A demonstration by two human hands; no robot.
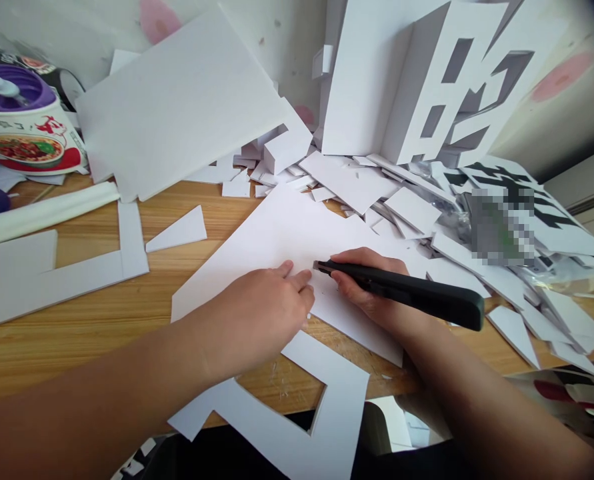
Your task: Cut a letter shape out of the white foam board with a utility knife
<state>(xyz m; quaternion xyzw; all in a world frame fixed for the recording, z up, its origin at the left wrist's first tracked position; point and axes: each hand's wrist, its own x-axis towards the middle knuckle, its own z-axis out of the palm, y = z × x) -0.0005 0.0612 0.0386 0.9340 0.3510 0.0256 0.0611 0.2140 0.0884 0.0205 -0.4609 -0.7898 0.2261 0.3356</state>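
My right hand [371, 283] is closed around a black utility knife [417, 287]. The knife's short blade points left and its tip is close above or on a large white foam board sheet [271, 230]. Beside the blade, my left hand [271, 303] rests on that sheet, palm down with its fingers apart; its thumb is hidden. Below my left hand, a white angular cut-out frame [341, 400] overhangs the table's front edge, partly covered by my left forearm.
Offcuts [411, 210] are heaped at the back and right. White block-shaped letter structures [427, 87] stand against the wall. A large white panel [187, 107] leans at the back left, near a food tub [31, 133]. An L-shaped strip [77, 280] lies left on the wooden table [171, 280].
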